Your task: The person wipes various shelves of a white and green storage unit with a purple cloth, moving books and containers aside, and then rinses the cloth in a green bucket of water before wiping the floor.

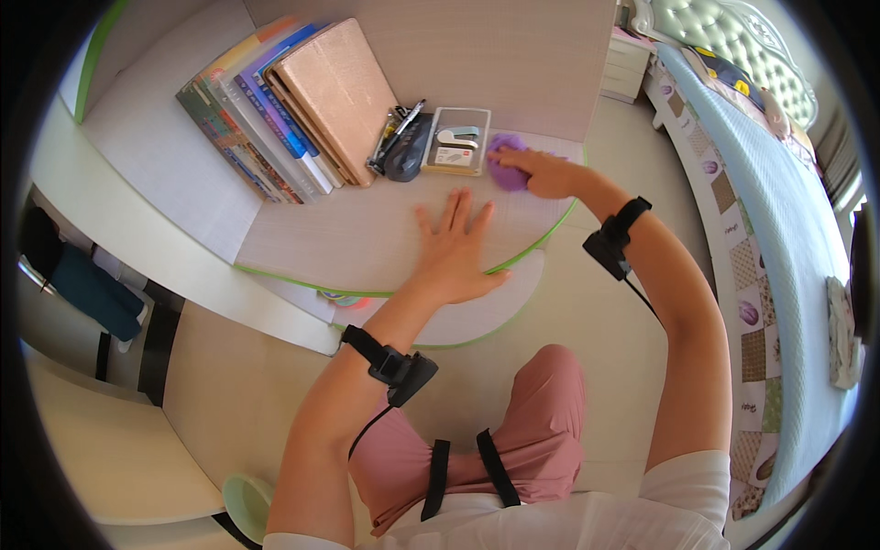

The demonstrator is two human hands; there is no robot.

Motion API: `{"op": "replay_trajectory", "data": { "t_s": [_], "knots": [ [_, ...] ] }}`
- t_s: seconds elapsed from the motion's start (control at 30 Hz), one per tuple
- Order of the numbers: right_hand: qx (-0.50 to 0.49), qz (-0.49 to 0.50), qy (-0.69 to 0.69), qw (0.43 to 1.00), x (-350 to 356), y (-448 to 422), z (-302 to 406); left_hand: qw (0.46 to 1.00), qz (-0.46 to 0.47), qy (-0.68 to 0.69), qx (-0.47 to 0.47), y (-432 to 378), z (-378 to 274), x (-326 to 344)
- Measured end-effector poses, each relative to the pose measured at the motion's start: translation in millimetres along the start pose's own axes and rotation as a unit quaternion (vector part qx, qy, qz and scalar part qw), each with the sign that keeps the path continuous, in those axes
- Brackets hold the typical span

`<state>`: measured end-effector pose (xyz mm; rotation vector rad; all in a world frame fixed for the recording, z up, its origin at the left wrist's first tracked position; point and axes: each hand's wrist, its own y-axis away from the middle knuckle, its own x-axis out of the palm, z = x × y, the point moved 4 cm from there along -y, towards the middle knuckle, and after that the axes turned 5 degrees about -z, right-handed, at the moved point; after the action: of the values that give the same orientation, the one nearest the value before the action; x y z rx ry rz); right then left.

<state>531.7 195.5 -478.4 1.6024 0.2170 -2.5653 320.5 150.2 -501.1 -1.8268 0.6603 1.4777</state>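
Note:
My right hand (543, 172) presses a crumpled purple cloth (509, 163) onto the right end of a rounded shelf (330, 247) with green edging. Palm down and fingers spread, my left hand (454, 247) lies flat near the shelf's front edge. Between the hands and the back panel stands a clear plastic box (456, 141) holding a white stapler and a small box of staples. Left of it are a dark pouch (409, 155) and several pens (405, 127). Leaning books (261, 130) and a rose-gold cover (337, 89) fill the shelf's left side.
Below is a second rounded shelf (474, 316) with colourful items partly hidden. A bed (784, 206) runs along the right, with a white nightstand (627, 65) beyond. A pale green bin (249, 505) stands at lower left. Another person's legs (96, 289) show at far left.

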Motion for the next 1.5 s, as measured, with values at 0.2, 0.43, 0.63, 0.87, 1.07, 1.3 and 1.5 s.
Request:
{"op": "replay_trajectory", "data": {
  "t_s": [0.2, 0.43, 0.63, 0.87, 1.07, 1.3, 1.5],
  "knots": [
    [-0.098, 0.042, -0.11, 0.988, 7.1, 17.7, -2.8, 1.0, 0.003, -0.004, -0.005, -0.8, -3.2, -3.6],
    [0.093, -0.047, -0.183, 0.978, -33.8, 19.7, -81.6, 1.0, 0.005, 0.002, -0.008, -4.3, -3.1, -7.1],
    [0.174, -0.265, -0.071, 0.946, -7.8, 67.5, -66.2, 0.999, -0.023, 0.039, -0.018, -0.4, 5.2, -4.4],
    [0.091, -0.452, -0.112, 0.88, 46.6, 111.5, 1.5, 0.999, -0.048, 0.016, -0.006, -1.1, 0.8, 0.4],
    [0.023, -0.432, -0.16, 0.887, 75.2, 143.5, 80.5, 0.992, -0.107, 0.057, 0.029, -4.6, -0.9, 5.8],
    [0.072, -0.127, -0.659, 0.738, 101.7, 168.9, 77.6, 0.985, -0.129, 0.044, 0.107, 0.0, -5.6, -5.7],
    [0.313, -0.155, -0.643, 0.682, 141.7, 186.9, -20.7, 0.989, -0.093, 0.039, 0.105, 1.6, -4.5, -3.1]
  ]
}}
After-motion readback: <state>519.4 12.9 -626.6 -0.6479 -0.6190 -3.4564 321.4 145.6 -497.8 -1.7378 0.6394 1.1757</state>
